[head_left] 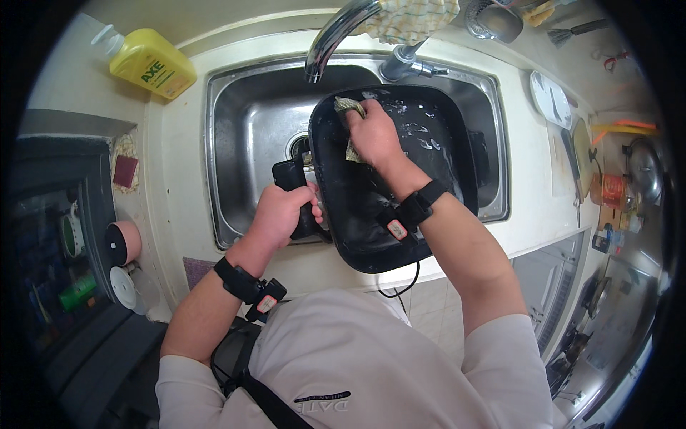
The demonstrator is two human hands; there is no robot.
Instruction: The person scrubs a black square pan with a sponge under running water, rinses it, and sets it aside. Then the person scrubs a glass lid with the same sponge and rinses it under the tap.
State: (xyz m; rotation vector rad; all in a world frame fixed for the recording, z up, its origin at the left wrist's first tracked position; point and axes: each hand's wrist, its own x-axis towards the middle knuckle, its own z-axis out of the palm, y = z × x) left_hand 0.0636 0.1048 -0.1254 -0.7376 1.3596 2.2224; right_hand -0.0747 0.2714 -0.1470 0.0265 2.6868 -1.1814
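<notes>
A large black rectangular pan (pixel 429 177) with rounded corners rests over the right part of a stainless steel sink (pixel 257 128) and its front edge. Wet streaks and suds shine on its inner surface. My left hand (pixel 281 212) grips the pan's black side handle (pixel 289 174) over the left basin. Inside the pan, near its upper left corner, my right hand (pixel 372 134) holds a crumpled, patterned cloth (pixel 348 105) against the surface. Most of the cloth is hidden under my fingers.
A chrome faucet (pixel 343 32) arches over the sink, with a checked cloth (pixel 412 21) draped behind it. A yellow AXE pump bottle (pixel 155 64) stands at the back left. Right of the sink are a white dish (pixel 550 99) and a cleaver (pixel 569 155).
</notes>
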